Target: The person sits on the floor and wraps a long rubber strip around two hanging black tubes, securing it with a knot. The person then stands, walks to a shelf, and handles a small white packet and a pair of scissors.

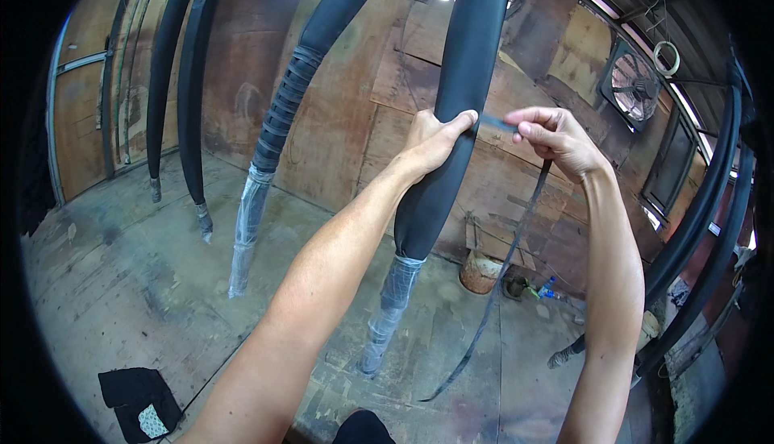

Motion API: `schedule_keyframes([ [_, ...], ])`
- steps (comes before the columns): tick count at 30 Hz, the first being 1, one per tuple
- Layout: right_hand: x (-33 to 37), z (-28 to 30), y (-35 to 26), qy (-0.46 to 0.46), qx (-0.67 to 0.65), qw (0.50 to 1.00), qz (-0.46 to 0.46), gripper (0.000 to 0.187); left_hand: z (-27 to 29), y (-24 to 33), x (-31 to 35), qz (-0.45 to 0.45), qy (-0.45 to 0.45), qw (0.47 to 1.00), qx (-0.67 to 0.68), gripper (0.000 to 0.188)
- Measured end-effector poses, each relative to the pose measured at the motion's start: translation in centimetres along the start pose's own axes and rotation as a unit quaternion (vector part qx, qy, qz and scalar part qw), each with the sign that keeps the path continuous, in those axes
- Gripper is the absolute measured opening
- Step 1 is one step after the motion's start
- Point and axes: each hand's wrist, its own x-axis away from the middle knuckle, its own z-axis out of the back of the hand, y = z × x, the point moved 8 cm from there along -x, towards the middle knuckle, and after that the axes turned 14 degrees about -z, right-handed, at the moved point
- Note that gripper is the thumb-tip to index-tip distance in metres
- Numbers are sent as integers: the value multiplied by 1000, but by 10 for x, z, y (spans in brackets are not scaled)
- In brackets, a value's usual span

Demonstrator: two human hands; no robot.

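A thick black tube (476, 33) hangs in front of me, its lower end covered in clear plastic wrap (391, 307). My left hand (431, 144) is wrapped round the tube from the left, thumb lying across its front. Between the thumb and fingertips of my right hand (562, 139), just right of the tube, is a dark flexible strip (516, 238). One short stretch of the strip spans from the tube beside my left thumb to the right fingers. Its long tail dangles below the right hand in a curve. Behind the left hand, the strip's end is hidden.
Left of it hangs another tube (332, 13) with spaced dark bands and plastic wrap low down. Two thinner tubes (192, 114) hang farther left, and more (695, 238) at the right. A rusty bucket (481, 273) stands by the wooden wall; dark cloth (133, 396) lies on the floor.
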Motion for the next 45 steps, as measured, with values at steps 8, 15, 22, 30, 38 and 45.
schedule_keyframes([
  [8, -12, -19, -27, 154, 4, 981, 114, 25, -1, -1, 4, 1, -16, 999, 32, 51],
  [15, -21, -29, -29, 214, 28, 974, 69, 25, -3, 7, 7, -7, -26, 998, 55, 46],
  [22, -25, -23, -31, 291, 152, 944, -33, 39, -6, 7, 8, -15, -30, 998, 57, 47],
  [30, -16, -33, -31, 234, 75, 969, 5, 42, -11, 12, 17, 6, -34, 991, 130, 49],
  [38, -22, -48, -43, 207, 54, 977, 0, 38, 7, 15, 16, 29, -40, 996, 73, 86],
  [45, -39, -53, -39, 193, 42, 980, 32, 35, 14, 2, 6, 26, -59, 993, 101, 84],
])
